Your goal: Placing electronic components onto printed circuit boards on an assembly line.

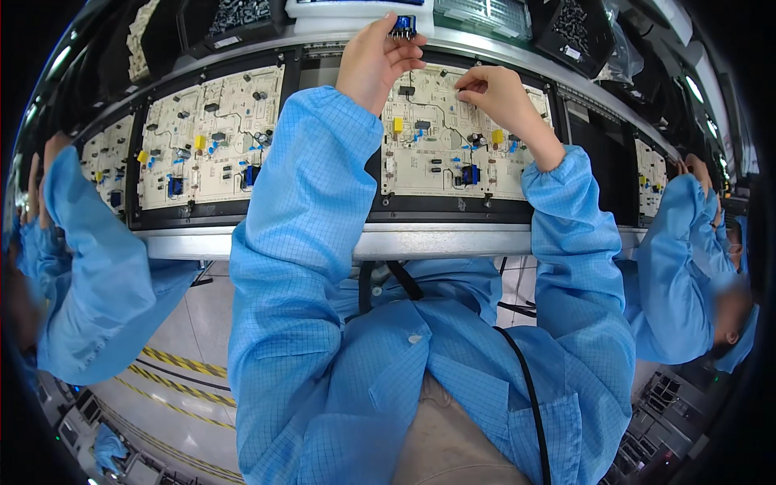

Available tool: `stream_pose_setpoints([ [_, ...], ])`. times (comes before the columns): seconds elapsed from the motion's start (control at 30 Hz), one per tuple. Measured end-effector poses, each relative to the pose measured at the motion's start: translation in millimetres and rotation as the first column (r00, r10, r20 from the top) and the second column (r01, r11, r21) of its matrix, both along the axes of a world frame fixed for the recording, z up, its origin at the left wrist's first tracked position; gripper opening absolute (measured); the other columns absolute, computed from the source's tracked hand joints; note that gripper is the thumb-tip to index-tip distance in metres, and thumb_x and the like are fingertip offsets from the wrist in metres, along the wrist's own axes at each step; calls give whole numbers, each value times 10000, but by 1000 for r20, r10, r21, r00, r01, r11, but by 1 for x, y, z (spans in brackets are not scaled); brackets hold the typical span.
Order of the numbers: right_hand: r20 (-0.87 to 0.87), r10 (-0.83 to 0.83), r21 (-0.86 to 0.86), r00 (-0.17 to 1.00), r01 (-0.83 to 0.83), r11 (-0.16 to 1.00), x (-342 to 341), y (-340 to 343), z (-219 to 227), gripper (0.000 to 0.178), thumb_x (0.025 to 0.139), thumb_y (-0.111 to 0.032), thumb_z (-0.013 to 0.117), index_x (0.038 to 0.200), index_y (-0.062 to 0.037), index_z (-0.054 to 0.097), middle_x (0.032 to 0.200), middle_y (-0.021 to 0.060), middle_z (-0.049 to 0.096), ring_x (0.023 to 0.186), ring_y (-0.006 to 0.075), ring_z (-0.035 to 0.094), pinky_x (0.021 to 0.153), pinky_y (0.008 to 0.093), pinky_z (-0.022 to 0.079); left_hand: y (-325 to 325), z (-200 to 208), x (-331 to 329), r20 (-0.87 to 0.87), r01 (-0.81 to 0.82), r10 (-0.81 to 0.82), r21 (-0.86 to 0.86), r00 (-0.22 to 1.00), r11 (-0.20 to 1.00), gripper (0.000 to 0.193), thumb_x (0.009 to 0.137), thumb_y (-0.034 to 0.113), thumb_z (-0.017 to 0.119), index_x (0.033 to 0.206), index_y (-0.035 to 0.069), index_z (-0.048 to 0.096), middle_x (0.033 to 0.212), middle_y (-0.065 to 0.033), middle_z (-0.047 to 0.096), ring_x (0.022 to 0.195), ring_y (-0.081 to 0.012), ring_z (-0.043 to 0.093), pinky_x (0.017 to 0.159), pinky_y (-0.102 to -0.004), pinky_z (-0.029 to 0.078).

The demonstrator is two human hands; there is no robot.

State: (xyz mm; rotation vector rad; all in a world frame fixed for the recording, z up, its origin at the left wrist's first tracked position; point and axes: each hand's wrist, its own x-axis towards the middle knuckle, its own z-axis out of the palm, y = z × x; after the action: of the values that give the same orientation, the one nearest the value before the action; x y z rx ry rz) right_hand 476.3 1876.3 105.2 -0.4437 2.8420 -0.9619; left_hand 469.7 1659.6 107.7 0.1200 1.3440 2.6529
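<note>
My left hand (pixel 373 66) is raised over the far edge of the line, thumb and fingers closed on a blue transformer (pixel 403 27) with metal pins pointing down. Below it lies a cream circuit board (pixel 444 182) fitted with yellow, black and blue parts. Over the board's upper middle, my right hand (pixel 503 97) is closed in a pinch; a small dark bit shows at its fingertips, too small to name. Another blue transformer (pixel 470 175) sits on the near part of this board. My left forearm hides the board's left edge.
A second populated circuit board (pixel 166 129) lies to the left in a black frame. Black bins of small parts (pixel 570 28) and a white tray (pixel 356 10) stand beyond the metal rail (pixel 453 241). Co-workers' blue sleeves (pixel 97 250) flank me on both sides.
</note>
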Motion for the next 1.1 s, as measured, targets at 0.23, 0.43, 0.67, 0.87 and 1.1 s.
stream_pose_setpoints([
  [0.23,187,92,81,978,-109,991,-31,9,3,205,725,-114,742,888,6,712,757,80,695,668,128,635,615,259,505,-5,-27,-16,-26,42,-41,53,999,998,331,968,320,486,1038,1,541,961,-144,611,869,-186,587,824,-349,518],
  [0.43,205,182,217,962,-226,950,-47,3,7,214,699,-134,761,869,-9,725,767,88,702,680,145,648,621,266,507,8,-20,-13,117,30,-53,183,992,983,273,974,279,468,1001,27,568,846,-105,617,738,-179,584,701,-319,490],
  [0.67,85,158,160,984,-170,972,-27,3,5,205,693,-113,754,865,-6,723,753,100,698,668,150,650,623,272,512,13,-15,-10,119,38,-62,194,991,980,274,980,281,452,994,31,563,827,-91,608,745,-170,567,702,-309,480],
  [0.87,-17,116,146,993,-112,983,-18,0,4,185,670,-43,726,840,26,701,727,117,686,653,190,658,629,279,518,16,-7,-9,115,43,-66,191,991,981,274,981,278,447,1000,28,557,837,-92,607,744,-177,566,706,-308,479],
  [1.1,73,324,220,943,-332,917,-27,-9,13,190,641,-53,726,808,30,691,718,134,674,651,204,637,618,296,499,16,4,7,24,-11,9,83,1000,996,307,969,246,431,1077,-24,531,916,-154,635,753,-176,590,716,-342,521],
])
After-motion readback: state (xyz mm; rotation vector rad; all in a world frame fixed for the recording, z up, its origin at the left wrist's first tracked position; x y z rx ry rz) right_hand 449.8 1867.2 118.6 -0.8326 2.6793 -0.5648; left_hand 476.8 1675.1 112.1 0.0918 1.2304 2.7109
